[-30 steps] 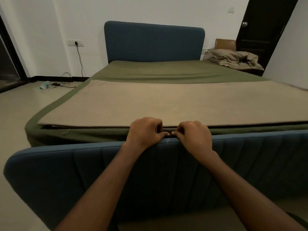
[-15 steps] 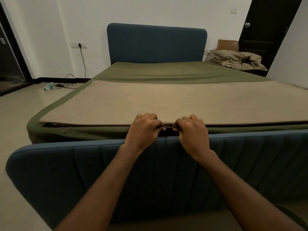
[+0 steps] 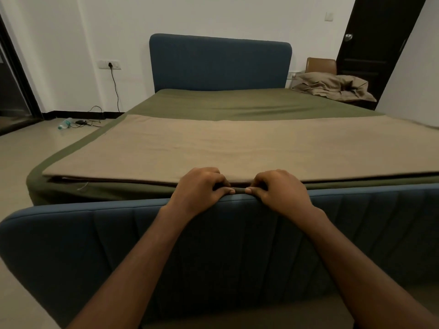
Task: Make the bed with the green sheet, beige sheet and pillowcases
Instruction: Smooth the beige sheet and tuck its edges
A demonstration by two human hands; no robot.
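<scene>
The green sheet [image 3: 225, 104] covers the mattress up to the blue headboard [image 3: 219, 62]. A folded beige sheet [image 3: 237, 148] lies flat across the near half of the bed. My left hand [image 3: 198, 189] and my right hand [image 3: 278, 189] sit side by side at the foot of the bed, above the blue footboard [image 3: 142, 245]. Each hand pinches the near edge of the beige sheet between thumb and curled fingers. A rumpled pile of beige pillowcases [image 3: 332, 87] lies on something low beside the bed at the far right.
A brown chair [image 3: 320, 65] stands behind the pile, next to a dark door [image 3: 375, 43]. On the floor at the left lie a plastic bottle [image 3: 64, 123] and a charger cable [image 3: 95, 115] running up to a wall socket. A white wall rises close on the right.
Both hands have shifted slightly apart along the beige sheet's near edge, and a short stretch of the edge now shows between the thumbs. The sheets lie as before.
</scene>
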